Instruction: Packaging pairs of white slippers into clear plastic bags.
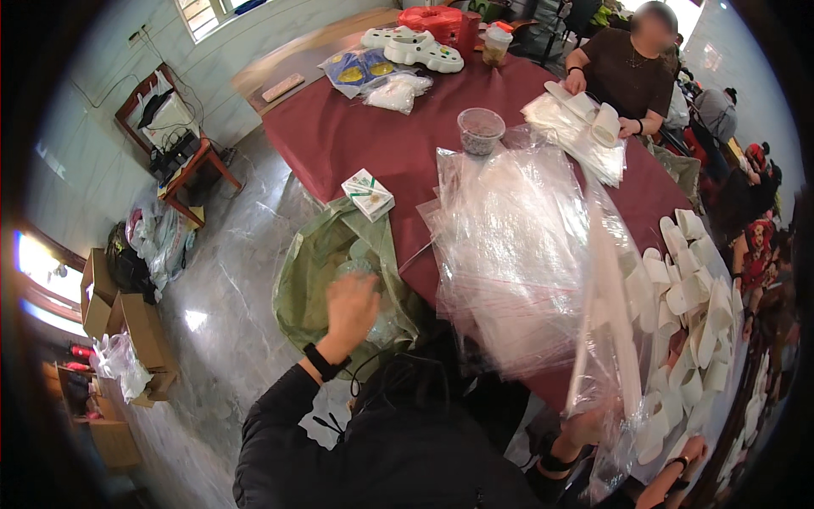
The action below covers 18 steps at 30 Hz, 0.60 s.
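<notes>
My left hand (352, 304) is over the mouth of a green woven sack (303, 284) beside the table. Clear plastic-wrapped items (360, 265) lie inside the sack, right by its fingers. The fingers are blurred, so I cannot tell whether they grip anything. At the table's near right edge, my right hand (587, 427) is closed on a long clear plastic bag (606, 339), seen partly through the film. Next to it is a wide pile of flat clear plastic bags (517, 254). White slippers (682, 293) are heaped to the right of the bags.
A co-worker (627, 72) across the maroon-covered table (339, 127) handles white slippers; another person's hand (694, 450) is among slippers at lower right. A round tub (481, 131), a small white-green box (368, 195) and white clogs (424, 49) stand on the table. Cardboard boxes (144, 335) are at left.
</notes>
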Each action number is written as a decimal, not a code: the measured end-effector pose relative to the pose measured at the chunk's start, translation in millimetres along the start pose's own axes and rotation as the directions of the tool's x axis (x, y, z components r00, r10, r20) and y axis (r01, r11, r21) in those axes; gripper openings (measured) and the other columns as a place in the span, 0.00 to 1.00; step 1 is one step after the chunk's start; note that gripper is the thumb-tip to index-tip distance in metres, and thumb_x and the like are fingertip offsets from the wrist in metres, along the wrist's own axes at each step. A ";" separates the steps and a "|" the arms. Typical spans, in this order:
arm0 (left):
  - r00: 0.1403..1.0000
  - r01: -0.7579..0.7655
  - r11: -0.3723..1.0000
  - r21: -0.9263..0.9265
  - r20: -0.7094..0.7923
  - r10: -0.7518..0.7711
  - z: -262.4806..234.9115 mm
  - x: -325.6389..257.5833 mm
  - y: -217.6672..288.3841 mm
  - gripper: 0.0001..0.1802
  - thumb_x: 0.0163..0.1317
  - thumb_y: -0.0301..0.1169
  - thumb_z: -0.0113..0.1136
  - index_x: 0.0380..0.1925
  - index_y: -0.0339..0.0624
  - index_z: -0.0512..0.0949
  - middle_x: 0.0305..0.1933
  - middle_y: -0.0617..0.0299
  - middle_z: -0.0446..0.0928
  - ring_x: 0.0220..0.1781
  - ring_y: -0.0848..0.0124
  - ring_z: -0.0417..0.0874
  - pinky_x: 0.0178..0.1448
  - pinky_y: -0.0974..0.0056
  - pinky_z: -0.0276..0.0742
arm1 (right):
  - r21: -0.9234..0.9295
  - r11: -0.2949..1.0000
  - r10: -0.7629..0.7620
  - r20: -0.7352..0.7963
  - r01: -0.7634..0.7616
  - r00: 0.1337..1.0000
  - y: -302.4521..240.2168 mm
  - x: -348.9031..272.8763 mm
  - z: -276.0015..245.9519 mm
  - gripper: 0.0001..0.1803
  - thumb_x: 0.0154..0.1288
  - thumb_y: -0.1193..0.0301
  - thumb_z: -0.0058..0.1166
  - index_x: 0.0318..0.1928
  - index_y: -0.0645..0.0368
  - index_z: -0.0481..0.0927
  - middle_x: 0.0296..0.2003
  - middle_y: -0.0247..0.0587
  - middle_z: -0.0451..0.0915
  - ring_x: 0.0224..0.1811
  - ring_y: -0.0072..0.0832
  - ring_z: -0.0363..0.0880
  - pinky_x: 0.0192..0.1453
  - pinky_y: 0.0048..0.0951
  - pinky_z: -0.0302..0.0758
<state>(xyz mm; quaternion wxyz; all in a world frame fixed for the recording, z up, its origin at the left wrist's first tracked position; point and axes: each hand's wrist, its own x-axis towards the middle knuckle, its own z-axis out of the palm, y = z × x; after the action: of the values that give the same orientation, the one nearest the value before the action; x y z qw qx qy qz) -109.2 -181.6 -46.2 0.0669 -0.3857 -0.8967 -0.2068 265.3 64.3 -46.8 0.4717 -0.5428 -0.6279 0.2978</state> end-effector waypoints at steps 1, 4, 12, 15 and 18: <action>0.985 0.145 0.981 0.131 -0.108 -0.131 1.4 -5.2 -17.8 0.27 0.54 0.36 0.61 0.56 0.45 0.70 0.62 0.49 0.65 0.64 0.48 0.63 0.63 0.45 0.58 | -0.005 0.998 -0.062 0.086 0.063 0.994 -1.0 -2.7 5.5 0.15 0.68 0.73 0.47 0.53 0.65 0.74 0.51 0.45 0.75 0.50 0.37 0.74 0.54 0.38 0.72; 0.886 0.457 0.837 0.302 -0.234 -0.399 6.0 -23.9 -64.9 0.44 0.52 0.41 0.64 0.68 0.48 0.55 0.73 0.48 0.48 0.71 0.42 0.51 0.68 0.39 0.50 | 0.017 0.969 -0.239 0.329 0.247 0.914 -6.8 -26.4 41.7 0.16 0.66 0.72 0.50 0.53 0.64 0.74 0.50 0.46 0.75 0.49 0.37 0.75 0.53 0.38 0.73; 0.356 0.932 0.359 0.045 0.065 -0.932 20.5 -81.2 -147.5 0.39 0.54 0.37 0.61 0.65 0.43 0.58 0.64 0.40 0.63 0.64 0.42 0.66 0.63 0.43 0.62 | 0.247 0.751 -0.540 0.765 0.613 0.352 -47.7 -98.8 155.0 0.20 0.61 0.69 0.57 0.52 0.63 0.75 0.45 0.49 0.77 0.45 0.37 0.78 0.51 0.38 0.76; 0.388 0.919 0.395 0.012 0.159 -0.908 32.2 -124.0 -200.7 0.22 0.57 0.32 0.54 0.52 0.36 0.69 0.49 0.40 0.76 0.51 0.42 0.76 0.54 0.47 0.70 | 0.383 0.895 -0.280 0.881 -0.228 0.381 -130.9 -111.6 194.5 0.20 0.61 0.68 0.58 0.51 0.65 0.75 0.42 0.49 0.79 0.42 0.33 0.79 0.47 0.35 0.77; 0.454 0.866 0.454 -0.209 -0.048 -0.890 24.6 -79.8 -148.7 0.19 0.58 0.29 0.48 0.49 0.31 0.71 0.43 0.32 0.75 0.50 0.40 0.74 0.51 0.49 0.70 | 0.224 0.855 -0.045 0.931 -0.467 0.363 -107.9 -121.3 234.6 0.16 0.63 0.72 0.55 0.49 0.66 0.75 0.39 0.46 0.80 0.38 0.29 0.79 0.42 0.30 0.78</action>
<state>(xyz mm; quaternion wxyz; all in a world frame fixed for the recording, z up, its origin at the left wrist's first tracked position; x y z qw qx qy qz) -159.9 -315.9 -138.3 -0.0123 0.1464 -0.9399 -0.3083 3.2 -45.2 -72.4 0.1163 -0.2398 -0.6139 0.7431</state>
